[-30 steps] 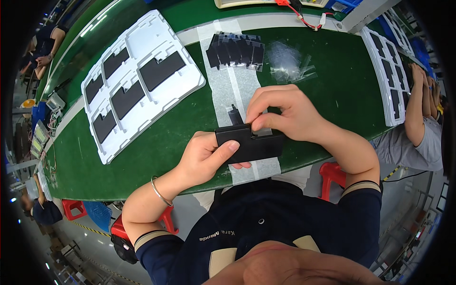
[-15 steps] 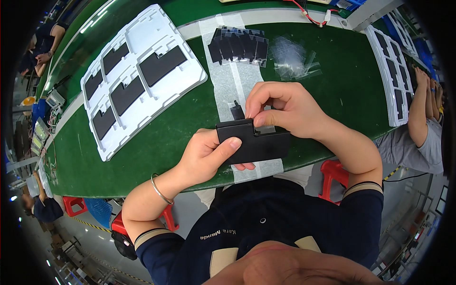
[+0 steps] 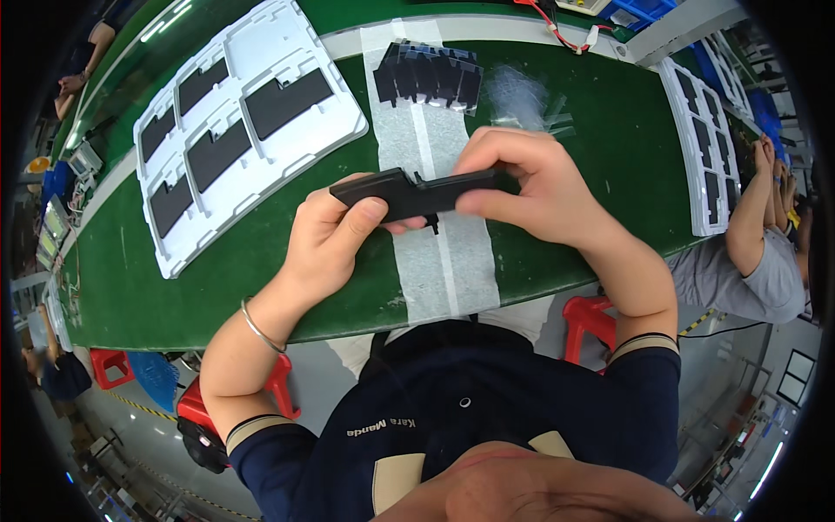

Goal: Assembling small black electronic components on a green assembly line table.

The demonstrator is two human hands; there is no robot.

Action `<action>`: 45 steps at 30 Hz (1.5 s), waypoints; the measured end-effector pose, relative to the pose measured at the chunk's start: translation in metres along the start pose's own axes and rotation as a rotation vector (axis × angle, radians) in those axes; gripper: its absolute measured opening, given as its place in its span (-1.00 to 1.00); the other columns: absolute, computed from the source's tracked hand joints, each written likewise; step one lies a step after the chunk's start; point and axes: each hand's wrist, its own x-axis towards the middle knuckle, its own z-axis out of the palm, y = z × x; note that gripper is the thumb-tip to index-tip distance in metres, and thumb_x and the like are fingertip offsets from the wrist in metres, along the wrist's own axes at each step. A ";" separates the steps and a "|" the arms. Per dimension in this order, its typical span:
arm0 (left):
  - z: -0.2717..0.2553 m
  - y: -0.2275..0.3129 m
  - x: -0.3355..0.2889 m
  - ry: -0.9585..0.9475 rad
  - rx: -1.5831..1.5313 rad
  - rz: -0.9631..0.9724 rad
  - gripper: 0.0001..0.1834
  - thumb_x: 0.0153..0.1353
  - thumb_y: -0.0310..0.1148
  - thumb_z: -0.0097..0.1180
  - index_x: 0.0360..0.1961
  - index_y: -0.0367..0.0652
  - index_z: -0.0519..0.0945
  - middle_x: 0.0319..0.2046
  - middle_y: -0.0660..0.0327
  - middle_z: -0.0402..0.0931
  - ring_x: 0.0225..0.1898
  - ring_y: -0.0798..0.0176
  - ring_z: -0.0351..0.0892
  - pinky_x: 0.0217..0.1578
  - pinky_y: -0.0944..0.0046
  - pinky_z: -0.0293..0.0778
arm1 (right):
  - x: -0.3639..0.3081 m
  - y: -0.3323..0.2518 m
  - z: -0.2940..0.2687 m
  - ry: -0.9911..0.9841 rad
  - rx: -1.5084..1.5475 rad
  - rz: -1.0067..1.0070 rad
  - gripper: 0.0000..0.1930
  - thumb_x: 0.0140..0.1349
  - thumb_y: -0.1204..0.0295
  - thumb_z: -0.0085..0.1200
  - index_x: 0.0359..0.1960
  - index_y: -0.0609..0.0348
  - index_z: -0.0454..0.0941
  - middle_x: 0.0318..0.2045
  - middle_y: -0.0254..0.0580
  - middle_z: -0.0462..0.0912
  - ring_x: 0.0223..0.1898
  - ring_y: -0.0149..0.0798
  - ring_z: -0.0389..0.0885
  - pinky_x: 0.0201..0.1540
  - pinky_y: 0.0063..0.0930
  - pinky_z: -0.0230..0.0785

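Observation:
A flat black notched pack, which looks like a battery, is held level above the table between my two hands. My left hand grips its left end, thumb on top and fingers beneath. At the right end, my right hand pinches the narrower part between thumb and fingers. A small black tab sticks out below the pack's near edge. Under my hands runs a pale paper strip. On its far part lie several black pieces on clear backing.
A white moulded tray with several black packs lies at the left. Clear film scraps are heaped beyond my right hand. Similar trays sit at the far right, near another person's arm. A red stool stands below the table edge.
Both hands have raised the pack away from me and to the left, tilting it. The tab, formerly at the far edge, now shows at the near edge. My right hand has shifted from the notch to the right end.

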 end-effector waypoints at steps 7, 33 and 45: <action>0.001 0.004 0.004 -0.051 0.949 0.383 -0.59 -0.12 -0.51 0.19 -0.14 -0.30 0.49 -0.08 0.04 0.41 -0.04 0.03 0.42 -0.09 0.15 0.40 | -0.008 -0.003 -0.018 0.277 -0.779 -0.618 -0.71 -0.36 0.65 0.21 -0.45 0.22 0.56 -0.53 -0.29 0.50 -0.53 -0.26 0.41 -0.52 -0.48 0.26; -0.005 -0.016 0.007 -0.305 0.900 0.358 -0.68 -0.25 -0.62 0.13 -0.32 -0.39 0.59 -0.17 -0.02 0.48 -0.04 -0.01 0.46 -0.14 0.17 0.54 | -0.019 0.032 -0.021 -0.323 -0.504 -0.033 -0.22 -0.52 0.25 0.37 -0.04 0.08 0.49 0.05 0.03 0.29 0.00 0.04 0.27 -0.03 -0.12 0.19; -0.005 -0.018 0.007 -0.326 0.908 0.357 -0.69 -0.23 -0.61 0.16 -0.33 -0.39 0.59 -0.15 -0.04 0.46 -0.06 -0.02 0.46 -0.17 0.17 0.55 | -0.022 0.032 -0.010 -0.304 -0.553 -0.037 -0.23 -0.48 0.19 0.34 -0.03 0.07 0.49 0.02 0.02 0.33 -0.04 0.00 0.30 -0.09 -0.17 0.23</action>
